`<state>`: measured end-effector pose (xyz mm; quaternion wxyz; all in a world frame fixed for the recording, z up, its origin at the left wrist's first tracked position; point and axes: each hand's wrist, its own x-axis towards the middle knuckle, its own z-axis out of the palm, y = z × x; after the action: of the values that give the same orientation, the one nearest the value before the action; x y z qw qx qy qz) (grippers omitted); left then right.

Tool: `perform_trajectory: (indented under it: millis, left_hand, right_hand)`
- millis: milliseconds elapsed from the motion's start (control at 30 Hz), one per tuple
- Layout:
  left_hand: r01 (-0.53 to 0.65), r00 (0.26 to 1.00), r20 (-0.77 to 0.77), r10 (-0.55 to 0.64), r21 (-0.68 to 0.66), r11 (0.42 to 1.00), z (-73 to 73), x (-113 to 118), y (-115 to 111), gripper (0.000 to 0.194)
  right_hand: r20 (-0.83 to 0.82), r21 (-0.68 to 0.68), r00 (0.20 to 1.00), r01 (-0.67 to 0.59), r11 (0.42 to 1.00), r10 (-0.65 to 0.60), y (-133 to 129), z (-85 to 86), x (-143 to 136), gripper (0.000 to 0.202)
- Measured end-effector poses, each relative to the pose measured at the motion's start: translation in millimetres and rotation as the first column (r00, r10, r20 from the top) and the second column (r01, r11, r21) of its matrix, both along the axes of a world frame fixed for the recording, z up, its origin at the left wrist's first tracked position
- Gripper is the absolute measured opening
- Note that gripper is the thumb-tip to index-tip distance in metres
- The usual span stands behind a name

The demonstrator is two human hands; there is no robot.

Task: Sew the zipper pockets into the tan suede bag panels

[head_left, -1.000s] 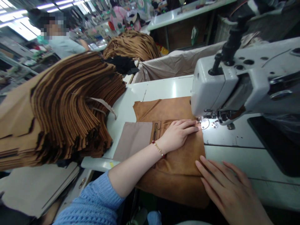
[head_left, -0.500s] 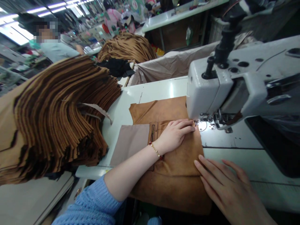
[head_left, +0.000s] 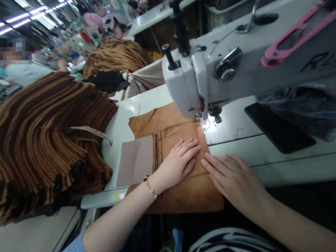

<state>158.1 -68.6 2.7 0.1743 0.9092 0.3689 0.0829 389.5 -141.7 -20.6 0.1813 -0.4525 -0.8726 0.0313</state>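
Note:
A brown fabric panel (head_left: 181, 196) lies on the sewing table, its right edge running up under the needle area of a white sewing machine (head_left: 181, 87). A zipper strip (head_left: 156, 150) and a grey-beige pocket cloth (head_left: 135, 159) lie on the panel's left part. My left hand (head_left: 178, 161) rests flat on the panel below the needle, fingers stretched and pointing right, palm down. Beside the panel's right edge, my right hand (head_left: 233, 178) is open, with its fingertips touching or close to that edge. Neither hand grasps anything.
To the left rises a tall stack of brown fabric pieces (head_left: 47, 140). A black phone (head_left: 278, 127) and a clear plastic bag (head_left: 299, 108) lie right of the machine. Pink thread snips (head_left: 286, 43) hang on the machine arm. Another person (head_left: 28, 71) is behind the stack.
The view has swung to the right. My left hand has slid back from near the needle toward me along the panel. My right hand remains at the panel's right edge.

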Motion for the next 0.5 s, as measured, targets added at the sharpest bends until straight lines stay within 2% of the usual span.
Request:
perform_trajectory:
  millis: [100,167,400,500]
  left_hand:
    - [0.008,0.999,-0.033,-0.009,-0.02,1.0,-1.3,-4.7,-27.9,0.052]
    - [0.006,0.999,-0.037,-0.006,0.001,1.0,-4.6,-6.6,-36.5,0.052]
    - [0.031,0.998,-0.05,-0.028,0.072,0.997,-8.7,-8.8,-36.9,0.046]
    - [0.058,0.997,-0.065,-0.053,0.09,0.994,-8.2,-10.3,-37.1,0.046]
  right_hand:
    - [-0.009,-0.002,1.0,0.009,1.0,-0.009,0.8,0.2,-0.7,0.042]
    - [-0.021,-0.007,1.0,0.01,1.0,-0.011,1.1,0.6,0.6,0.042]
    - [-0.151,-0.012,0.988,-0.037,0.999,0.035,-15.7,4.3,27.4,0.035]
    - [-0.144,-0.016,0.989,-0.044,0.999,0.041,-30.8,3.4,34.3,0.041]
